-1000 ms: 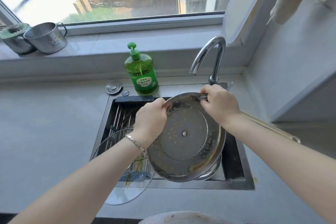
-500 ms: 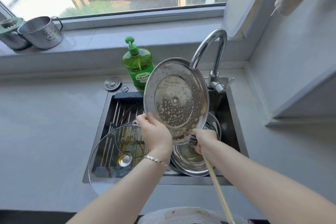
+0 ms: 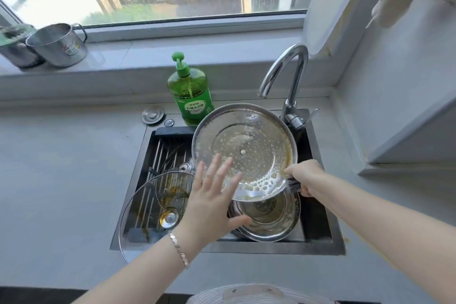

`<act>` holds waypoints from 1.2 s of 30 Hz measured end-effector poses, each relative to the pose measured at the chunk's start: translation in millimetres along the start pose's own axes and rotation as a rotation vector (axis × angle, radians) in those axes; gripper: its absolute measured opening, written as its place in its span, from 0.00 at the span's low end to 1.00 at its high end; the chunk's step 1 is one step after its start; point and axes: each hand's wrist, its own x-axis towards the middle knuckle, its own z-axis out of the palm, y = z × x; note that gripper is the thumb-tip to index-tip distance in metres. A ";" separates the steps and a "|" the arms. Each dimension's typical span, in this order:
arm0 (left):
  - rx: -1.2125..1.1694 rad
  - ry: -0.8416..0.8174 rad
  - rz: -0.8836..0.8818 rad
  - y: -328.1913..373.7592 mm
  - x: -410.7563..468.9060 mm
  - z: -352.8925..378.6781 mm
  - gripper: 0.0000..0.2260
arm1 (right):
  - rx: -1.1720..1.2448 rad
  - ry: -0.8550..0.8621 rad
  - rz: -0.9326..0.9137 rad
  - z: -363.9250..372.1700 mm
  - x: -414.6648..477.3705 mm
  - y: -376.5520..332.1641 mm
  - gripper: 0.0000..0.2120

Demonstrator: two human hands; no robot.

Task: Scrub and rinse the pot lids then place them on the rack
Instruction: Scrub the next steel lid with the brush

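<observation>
Head view. The steel lid (image 3: 244, 153) is held tilted above the sink (image 3: 328, 229), underside facing the camera and beaded with suds, with brown residue along its right rim. Half a second ago it stood more upright near the faucet (image 3: 291, 69), pinched at its lower edge by the left hand (image 3: 209, 207). Now that grip is released: the fingers are straight and spread against the lid's lower left.

The right hand (image 3: 306, 175) grips the brush (image 3: 292, 184), fingers curled round it, bristles at the lid's lower right rim. I cannot tell what bears the lid's weight.

Judgement: scrubbing is mid-way and the lid is being turned — rinse not yet done. A glass lid (image 3: 148, 205) leans on the rack (image 3: 158, 155), and a second steel lid (image 3: 269, 219) lies in the basin.
</observation>
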 end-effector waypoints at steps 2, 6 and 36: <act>0.145 -0.027 0.252 4.2 2.6 6.7 0.26 | -0.026 -0.017 -0.003 -4.4 -3.1 -2.1 0.09; 0.087 0.064 0.371 12.7 19.1 8.3 0.09 | -0.162 -0.063 -0.030 -15.4 -6.1 -6.3 0.12; -1.089 -0.012 -0.828 43.8 58.3 -39.3 0.07 | -0.811 -0.076 -1.067 11.7 -51.4 -12.1 0.32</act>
